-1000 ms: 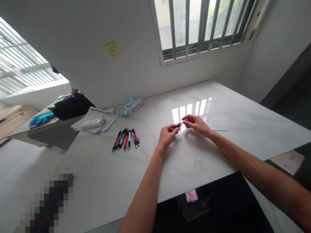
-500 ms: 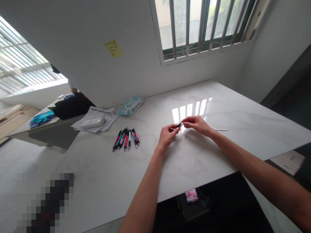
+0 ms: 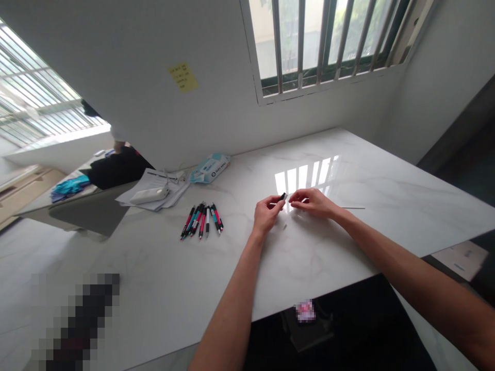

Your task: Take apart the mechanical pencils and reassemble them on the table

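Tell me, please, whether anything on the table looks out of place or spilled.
One small thing: a tiny pale piece lies loose on the table beside the left hand, apart from the grouped pens. I cannot tell what it is. No spill shows.

A small pale piece now lies on the table near the left hand.

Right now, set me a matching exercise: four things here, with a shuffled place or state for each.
1. left hand
2. sticky note
3. thin rod
4. pens

A. grouped on the table, left of both hands
B. on the wall
C. pinching a small black piece
D. lying right of the right hand

Pairs: 1-C, 2-B, 3-D, 4-A.
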Demonstrator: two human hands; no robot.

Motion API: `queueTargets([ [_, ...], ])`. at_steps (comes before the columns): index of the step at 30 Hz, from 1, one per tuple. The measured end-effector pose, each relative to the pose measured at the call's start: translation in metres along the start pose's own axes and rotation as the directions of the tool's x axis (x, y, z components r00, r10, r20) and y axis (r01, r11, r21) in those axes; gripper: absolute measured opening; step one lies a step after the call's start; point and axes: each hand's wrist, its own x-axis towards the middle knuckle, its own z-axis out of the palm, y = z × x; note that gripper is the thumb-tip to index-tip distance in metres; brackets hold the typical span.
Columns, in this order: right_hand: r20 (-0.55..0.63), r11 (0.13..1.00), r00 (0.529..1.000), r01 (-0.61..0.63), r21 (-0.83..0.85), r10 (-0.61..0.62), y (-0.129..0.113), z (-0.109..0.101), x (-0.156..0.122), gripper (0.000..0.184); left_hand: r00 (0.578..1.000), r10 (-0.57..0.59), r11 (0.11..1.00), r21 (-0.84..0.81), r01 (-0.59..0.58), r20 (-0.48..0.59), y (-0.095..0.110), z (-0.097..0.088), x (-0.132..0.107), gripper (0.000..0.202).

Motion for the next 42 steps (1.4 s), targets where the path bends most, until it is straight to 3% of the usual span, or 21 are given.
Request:
queueTargets([
  [6,0.302,0.976,0.944,0.176,-0.127,-0.131,-0.017,0.007,-0.009,0.034,0.993,-0.037,0.99,-0.136,0.022,-0.11,0.001,-0.001,0.001,0.037],
  [8,0.355,0.958,0.914,0.255,-0.13,-0.195,-0.021,0.017,-0.01,0.033,0.991,-0.051,0.986,-0.162,0.03,-0.124,0.001,-0.001,0.001,0.037],
  [11,0.375,0.944,0.891,0.314,-0.105,-0.255,-0.022,0.033,-0.009,0.016,0.99,-0.055,0.985,-0.172,0.032,-0.13,0.003,0.0,0.001,0.036],
  [15,0.273,0.959,0.932,0.27,-0.088,-0.237,-0.018,0.037,-0.008,0.011,0.991,-0.04,0.988,-0.15,0.021,-0.124,0.004,0.001,0.001,0.034],
  [19,-0.01,0.993,0.993,0.116,-0.008,-0.116,-0.012,0.02,-0.004,0.015,0.997,-0.034,0.994,-0.11,0.026,-0.072,0.005,0.001,0.0,0.033],
  [21,-0.175,0.996,0.983,0.072,0.055,-0.062,-0.008,0.011,-0.001,0.018,0.999,-0.026,0.996,-0.092,0.023,-0.035,0.005,0.0,-0.001,0.033],
  [23,-0.263,0.989,0.965,0.06,0.139,-0.021,-0.005,0.005,0.001,0.023,1.0,-0.018,0.998,-0.067,0.019,0.008,0.006,0.0,-0.002,0.034],
  [29,-0.195,0.951,0.981,0.05,0.306,0.012,-0.002,0.007,0.003,0.035,0.997,-0.006,0.999,-0.039,0.009,0.075,0.008,-0.001,-0.005,0.035],
  [34,-0.243,0.914,0.97,0.076,0.399,0.025,-0.006,0.006,0.003,0.042,0.997,-0.013,0.999,-0.04,0.016,0.076,0.007,-0.002,-0.005,0.036],
  [42,-0.191,0.958,0.981,0.036,0.285,0.02,-0.009,0.005,0.0,0.036,0.995,0.011,0.999,-0.039,-0.007,0.096,0.005,-0.002,-0.004,0.036],
])
